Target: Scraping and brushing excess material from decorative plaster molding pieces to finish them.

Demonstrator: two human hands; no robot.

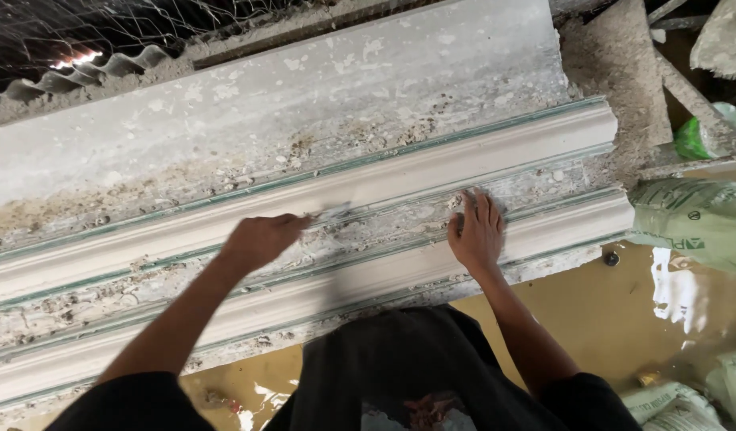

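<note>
Two long cream plaster moulding strips (432, 160) lie side by side on a dusty workbench, running from lower left to upper right. My left hand (260, 239) is closed around a small scraper (329, 214) whose blurred blade touches the rough channel between the strips. My right hand (477, 229) rests flat with fingers spread on that same crusted channel, against the nearer strip (559, 231).
A grey plaster-caked slab (304, 88) rises behind the strips, with corrugated sheet (104, 68) and wire mesh at the top left. White and green sacks (695, 219) lie at the right. The floor (607, 311) below is wet and muddy.
</note>
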